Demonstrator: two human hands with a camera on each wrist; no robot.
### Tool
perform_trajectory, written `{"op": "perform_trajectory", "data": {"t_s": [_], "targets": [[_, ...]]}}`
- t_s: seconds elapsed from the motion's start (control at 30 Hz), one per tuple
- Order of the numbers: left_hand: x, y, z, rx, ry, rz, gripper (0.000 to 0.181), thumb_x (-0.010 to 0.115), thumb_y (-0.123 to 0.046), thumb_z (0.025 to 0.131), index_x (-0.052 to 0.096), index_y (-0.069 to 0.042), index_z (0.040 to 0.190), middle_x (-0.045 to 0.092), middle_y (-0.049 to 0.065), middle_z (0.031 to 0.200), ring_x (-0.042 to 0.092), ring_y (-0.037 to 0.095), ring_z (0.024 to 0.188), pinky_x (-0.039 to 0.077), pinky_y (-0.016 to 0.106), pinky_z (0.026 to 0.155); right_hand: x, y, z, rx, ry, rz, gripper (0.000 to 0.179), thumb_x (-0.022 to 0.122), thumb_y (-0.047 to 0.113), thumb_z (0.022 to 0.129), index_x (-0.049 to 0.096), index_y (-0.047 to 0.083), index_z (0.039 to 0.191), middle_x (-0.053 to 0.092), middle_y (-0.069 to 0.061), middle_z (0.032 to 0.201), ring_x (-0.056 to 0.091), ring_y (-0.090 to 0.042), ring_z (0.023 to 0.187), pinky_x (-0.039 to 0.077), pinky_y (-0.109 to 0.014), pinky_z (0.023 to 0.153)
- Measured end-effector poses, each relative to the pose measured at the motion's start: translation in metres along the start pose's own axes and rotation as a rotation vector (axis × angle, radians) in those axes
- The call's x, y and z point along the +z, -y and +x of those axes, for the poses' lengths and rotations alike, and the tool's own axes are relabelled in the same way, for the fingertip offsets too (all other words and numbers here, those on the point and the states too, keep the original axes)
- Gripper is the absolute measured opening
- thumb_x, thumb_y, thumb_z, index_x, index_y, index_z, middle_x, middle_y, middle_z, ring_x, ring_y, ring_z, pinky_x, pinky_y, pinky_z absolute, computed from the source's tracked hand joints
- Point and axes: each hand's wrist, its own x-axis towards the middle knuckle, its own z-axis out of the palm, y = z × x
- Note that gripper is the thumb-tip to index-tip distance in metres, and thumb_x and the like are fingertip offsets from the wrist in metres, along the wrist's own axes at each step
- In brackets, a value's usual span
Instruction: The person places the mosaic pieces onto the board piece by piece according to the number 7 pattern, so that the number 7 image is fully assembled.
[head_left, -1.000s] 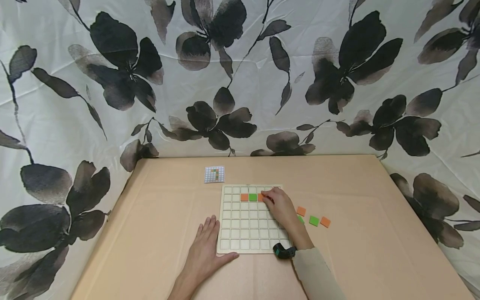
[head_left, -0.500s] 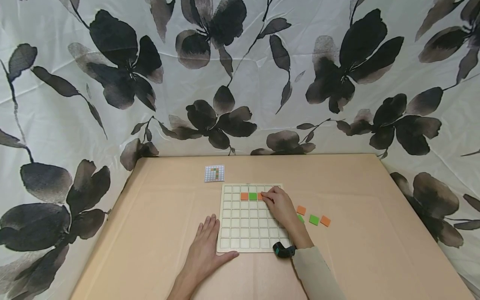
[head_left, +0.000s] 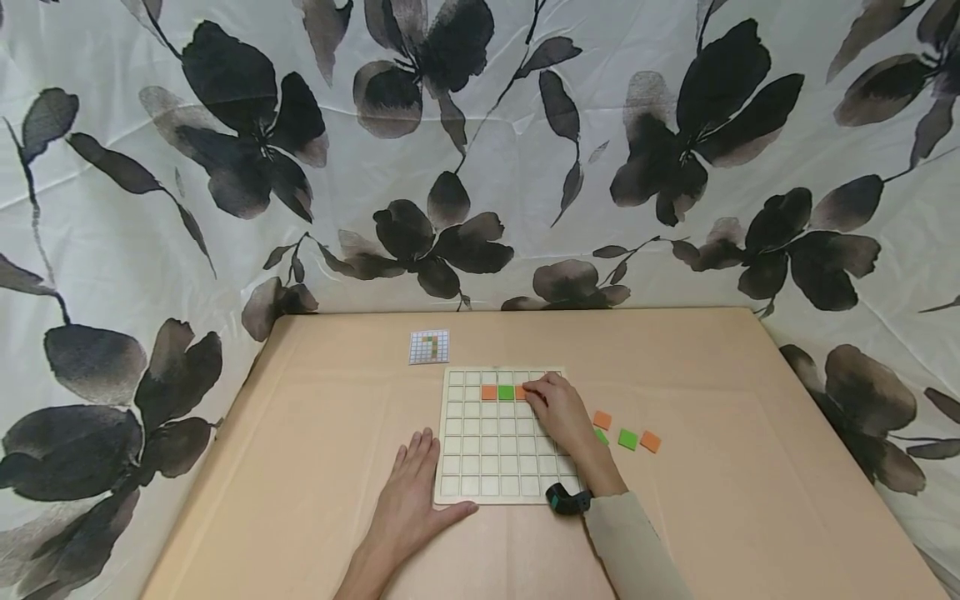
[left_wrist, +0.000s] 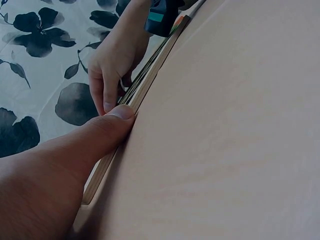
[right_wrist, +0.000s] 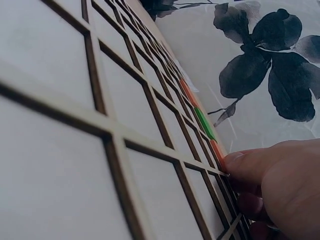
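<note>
A pale wooden grid board (head_left: 490,447) lies on the table, with an orange square tile (head_left: 489,393) and a green square tile (head_left: 506,393) side by side in its second row. Right of them my right hand (head_left: 558,414) holds another orange tile (head_left: 520,393) by thumb and fingertips, down at its cell; the fingers hide part of it. In the right wrist view the thumb (right_wrist: 245,165) touches that orange tile's end. My left hand (head_left: 412,500) lies with straight fingers along the board's left side, its thumb (left_wrist: 120,114) against the near edge.
Right of the board lie loose orange tiles (head_left: 650,442) and green tiles (head_left: 627,440), one partly behind my right wrist. A small printed pattern card (head_left: 429,347) lies beyond the board's far left corner. Floral cloth (head_left: 525,167) hangs behind the table (head_left: 720,500).
</note>
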Motion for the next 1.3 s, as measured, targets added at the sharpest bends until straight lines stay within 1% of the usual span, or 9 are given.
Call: {"op": "perform_trajectory", "data": {"t_s": [0.2,0.3,0.43,0.7,0.87,0.97,1.17,1.3], "targets": [[-0.001,-0.001,0.0,-0.002,0.01,-0.007,0.116,0.066,-0.08,0.073,0.042,0.005,0.149,0.038,0.021,0.159,0.031,0.035,0.151,0.025,0.047,0.128,-0.003,0.001,-0.001,0.029,0.021,-0.003,0.021,0.067,0.018,0.097,0.075,0.009,0.114,0.065,-0.002,0.099,0.054,-0.013,0.081,0.049,-0.026,0.068],[-0.001,-0.001,0.0,-0.004,0.013,-0.012,0.116,0.066,-0.08,0.073,0.042,0.005,0.149,0.038,0.021,0.159,0.031,0.035,0.151,0.025,0.047,0.128,-0.005,0.002,-0.001,0.037,0.033,-0.002,0.022,0.068,0.019,0.096,0.074,0.009,0.116,0.064,-0.002,0.098,0.052,-0.013,0.079,0.046,-0.025,0.066],[-0.002,-0.001,0.0,-0.012,0.02,-0.016,0.117,0.066,-0.08,0.072,0.042,0.005,0.149,0.037,0.021,0.159,0.031,0.036,0.151,0.025,0.049,0.128,-0.007,0.003,-0.001,0.043,0.052,-0.005,0.025,0.068,0.02,0.096,0.072,0.009,0.118,0.064,-0.002,0.098,0.051,-0.012,0.08,0.046,-0.024,0.066],[-0.002,0.0,0.0,-0.024,0.023,-0.019,0.116,0.069,-0.078,0.072,0.042,0.005,0.149,0.036,0.021,0.16,0.03,0.034,0.152,0.023,0.046,0.129,-0.01,0.006,-0.002,0.069,0.087,0.015,0.028,0.067,0.019,0.097,0.07,0.008,0.123,0.065,-0.002,0.101,0.056,-0.012,0.083,0.051,-0.025,0.071],[-0.001,-0.001,-0.001,-0.013,0.006,-0.019,0.115,0.069,-0.078,0.072,0.044,0.006,0.147,0.038,0.022,0.158,0.032,0.036,0.151,0.025,0.049,0.127,-0.012,0.007,-0.003,0.051,0.09,0.012,0.03,0.067,0.017,0.096,0.069,0.007,0.124,0.065,-0.002,0.101,0.057,-0.011,0.083,0.053,-0.025,0.07],[0.0,-0.001,-0.001,-0.009,0.001,-0.013,0.115,0.068,-0.078,0.072,0.044,0.006,0.147,0.039,0.023,0.157,0.034,0.037,0.15,0.026,0.049,0.127,-0.014,0.007,-0.004,0.035,0.091,0.014,0.031,0.067,0.017,0.096,0.068,0.006,0.125,0.065,-0.003,0.102,0.058,-0.012,0.084,0.055,-0.027,0.072],[-0.001,-0.001,0.0,-0.02,0.027,-0.014,0.115,0.068,-0.078,0.073,0.043,0.006,0.148,0.037,0.022,0.159,0.031,0.036,0.151,0.023,0.048,0.128,-0.019,0.006,-0.006,0.035,0.093,0.025,0.035,0.069,0.018,0.094,0.067,0.005,0.126,0.065,-0.005,0.105,0.059,-0.015,0.088,0.057,-0.034,0.079],[-0.002,-0.001,0.0,-0.021,0.033,-0.015,0.116,0.067,-0.079,0.073,0.042,0.006,0.148,0.037,0.022,0.159,0.031,0.037,0.151,0.023,0.048,0.128,-0.022,0.005,-0.007,0.032,0.099,0.023,0.035,0.069,0.018,0.095,0.066,0.004,0.127,0.065,-0.006,0.106,0.058,-0.016,0.089,0.056,-0.035,0.081]]}}
